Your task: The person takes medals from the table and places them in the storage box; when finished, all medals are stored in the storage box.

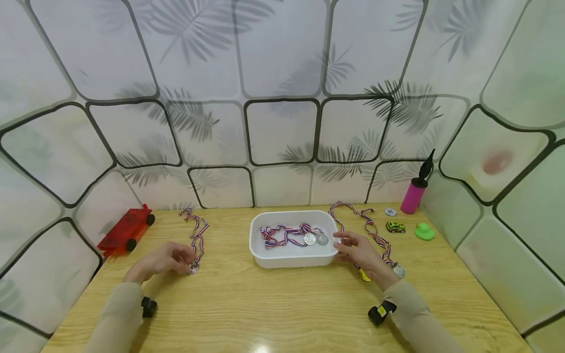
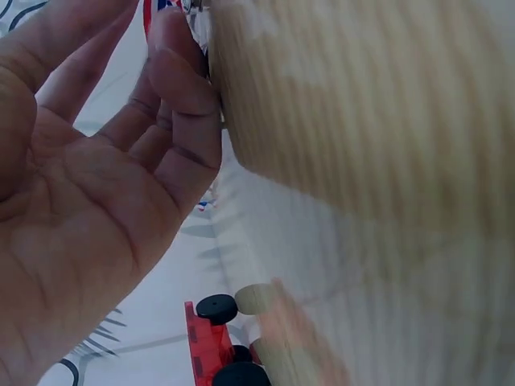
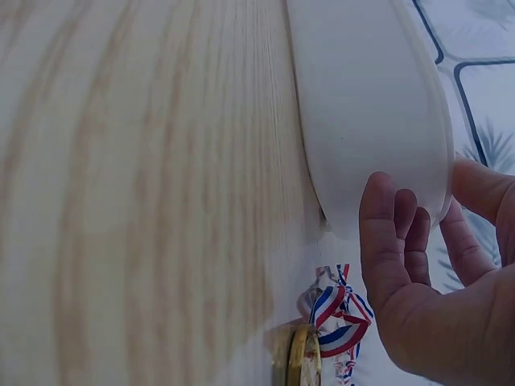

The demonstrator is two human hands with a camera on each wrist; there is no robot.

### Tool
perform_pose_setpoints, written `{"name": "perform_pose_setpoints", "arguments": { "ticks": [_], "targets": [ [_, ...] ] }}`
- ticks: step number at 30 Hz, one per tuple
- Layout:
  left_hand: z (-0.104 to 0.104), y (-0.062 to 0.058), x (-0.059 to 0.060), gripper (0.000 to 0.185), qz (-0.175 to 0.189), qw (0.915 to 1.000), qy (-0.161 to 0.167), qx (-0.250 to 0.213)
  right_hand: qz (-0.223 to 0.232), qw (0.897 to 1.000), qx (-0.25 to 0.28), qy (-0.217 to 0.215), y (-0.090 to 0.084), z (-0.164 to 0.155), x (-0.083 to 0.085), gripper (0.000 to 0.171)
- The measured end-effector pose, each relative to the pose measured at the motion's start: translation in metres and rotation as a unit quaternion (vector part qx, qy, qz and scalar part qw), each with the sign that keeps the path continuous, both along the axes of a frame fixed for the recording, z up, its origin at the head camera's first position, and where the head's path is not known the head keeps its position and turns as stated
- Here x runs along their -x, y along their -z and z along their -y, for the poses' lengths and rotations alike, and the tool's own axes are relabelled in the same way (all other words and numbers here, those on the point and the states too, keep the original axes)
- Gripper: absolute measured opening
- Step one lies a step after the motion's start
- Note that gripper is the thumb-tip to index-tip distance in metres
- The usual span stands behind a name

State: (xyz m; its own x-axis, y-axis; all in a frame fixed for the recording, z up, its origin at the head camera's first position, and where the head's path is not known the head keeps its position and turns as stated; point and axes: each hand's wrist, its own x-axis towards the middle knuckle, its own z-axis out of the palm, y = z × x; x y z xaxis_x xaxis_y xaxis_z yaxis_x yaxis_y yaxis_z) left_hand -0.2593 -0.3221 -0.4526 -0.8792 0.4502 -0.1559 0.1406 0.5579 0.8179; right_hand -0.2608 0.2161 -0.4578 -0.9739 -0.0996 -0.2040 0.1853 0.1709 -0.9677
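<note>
White plastic tub [image 1: 291,260], one, mid-table [image 1: 247,314], two silver medals [image 1: 310,239] inside. Your left hand [image 1: 165,260], fingers pinching a ribboned medal [image 1: 193,269] at the tub's nine o'clock. Your right hand [image 1: 364,255], fingers parted, loosely bent, touching the tub's rim at three. Farther out: red toy car [image 1: 125,230], nine; green duck [image 1: 424,232], three; pink hand pump [image 1: 413,197], two.

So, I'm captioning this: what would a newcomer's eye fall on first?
Probably the white tray in the middle, ribboned silver medals inside and the right hand at its right end. Next, the red wheeled toy at far left and the pink cylinder at back right.
</note>
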Motion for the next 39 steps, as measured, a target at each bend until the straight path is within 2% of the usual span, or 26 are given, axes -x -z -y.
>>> {"name": "perform_pose_setpoints", "arguments": {
  "ticks": [7, 13, 32, 39],
  "targets": [
    [-0.003, 0.004, 0.007, 0.039, -0.013, 0.9982, 0.057, 0.012, 0.003, 1.0, -0.002, 0.004, -0.001, 0.0, 0.001, 0.043],
    [-0.008, 0.002, 0.007, 0.036, -0.015, 0.9961, 0.078, 0.038, 0.002, 1.0, -0.007, 0.005, -0.003, 0.0, 0.0, 0.042],
    [-0.016, 0.003, 0.007, 0.033, -0.001, 0.9973, 0.074, -0.006, 0.0, 1.0, -0.01, 0.004, 0.001, -0.002, 0.004, 0.042],
    [-0.02, 0.002, 0.006, 0.034, -0.027, 0.9969, 0.074, -0.005, 0.007, 1.0, -0.01, 0.005, 0.001, 0.0, 0.004, 0.042]
  ]
}}
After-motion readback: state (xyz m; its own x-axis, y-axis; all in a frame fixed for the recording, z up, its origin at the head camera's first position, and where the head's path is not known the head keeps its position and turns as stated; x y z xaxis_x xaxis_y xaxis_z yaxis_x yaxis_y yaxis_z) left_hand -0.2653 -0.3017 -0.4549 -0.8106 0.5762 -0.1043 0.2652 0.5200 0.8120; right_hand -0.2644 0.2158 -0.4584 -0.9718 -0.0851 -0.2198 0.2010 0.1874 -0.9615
